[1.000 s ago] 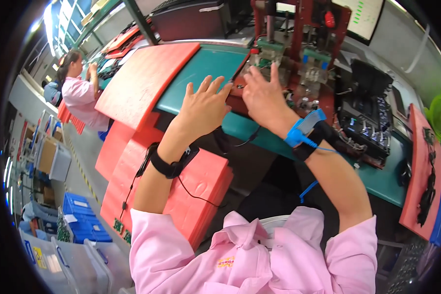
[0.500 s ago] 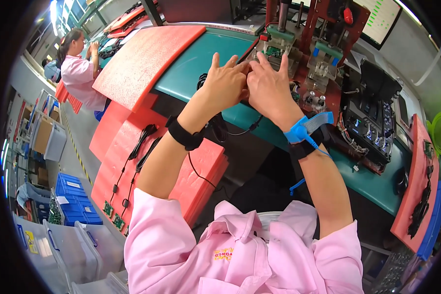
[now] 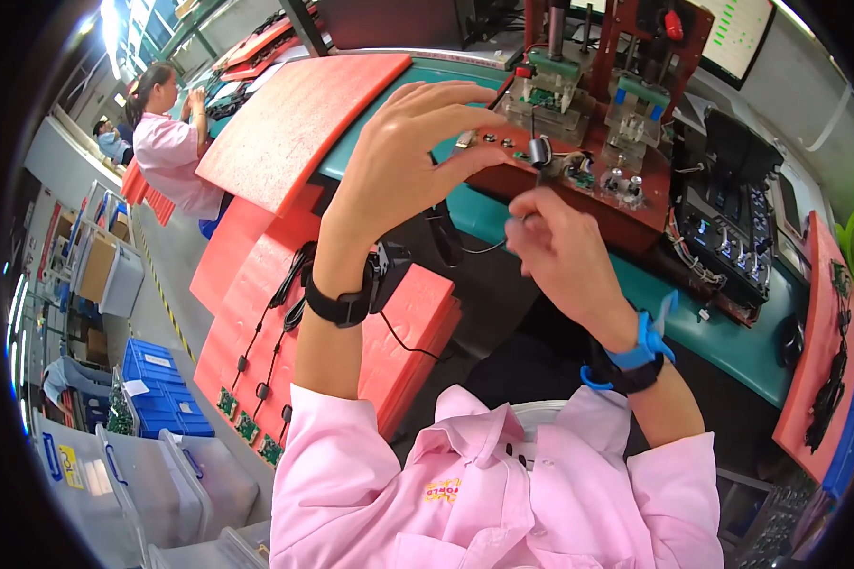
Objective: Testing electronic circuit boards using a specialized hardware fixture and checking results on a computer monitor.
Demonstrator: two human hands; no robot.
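Note:
My left hand [image 3: 403, 156] is raised at the front left of a red test fixture [image 3: 645, 223], fingers stretched and thumb apart, with nothing seen in it. Closer to me, my right hand [image 3: 569, 251] is closed at the fingertips on a thin black cable. A dark cylindrical bead [image 3: 539, 152] on that cable hangs just above the hand, in front of the fixture. Behind it a green circuit board [image 3: 543, 97] sits in a clear holder on the fixture. A black band is on my left wrist, and a blue strap [image 3: 643, 341] with a black band on my right.
Red foam sheets [image 3: 304, 123] lie on the green bench; more foam [image 3: 256, 351] to my left carries cables with small boards. A black device with levers [image 3: 721, 237] stands right of the fixture. At far left a co-worker [image 3: 166, 142] sits. Plastic bins [image 3: 152, 484] stand lower left.
My hands were together at the fixture's front and have parted. The left has lifted and opened; the right has drawn back toward me with the cable. The beaded cable now shows between them.

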